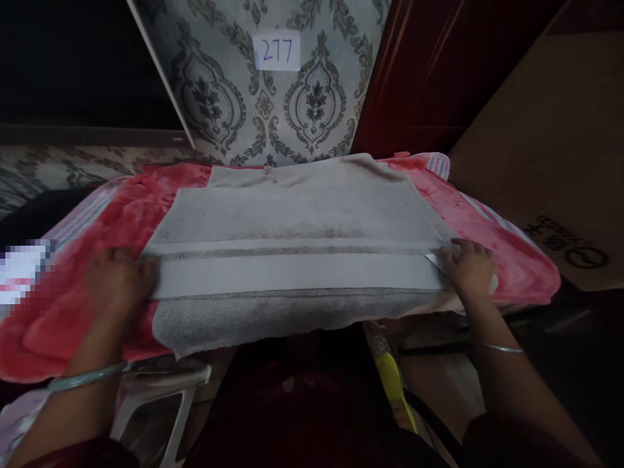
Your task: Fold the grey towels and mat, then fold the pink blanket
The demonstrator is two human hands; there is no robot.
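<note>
Grey plush towel (302, 218) w/ pale bands (297, 274) ctr frame, on red-pink fleece blanket (141, 205). L hand (117, 279) mid-left, R hand (470, 268) mid-right, at towel's opp. edges; fingers part-bent, cannot tell either grip.

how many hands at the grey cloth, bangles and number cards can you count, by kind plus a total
Hands at the grey cloth: 2 (left hand, right hand)
Bangles: 2 (green bangle, silver bangle)
Number card: 1
Total: 5
</note>
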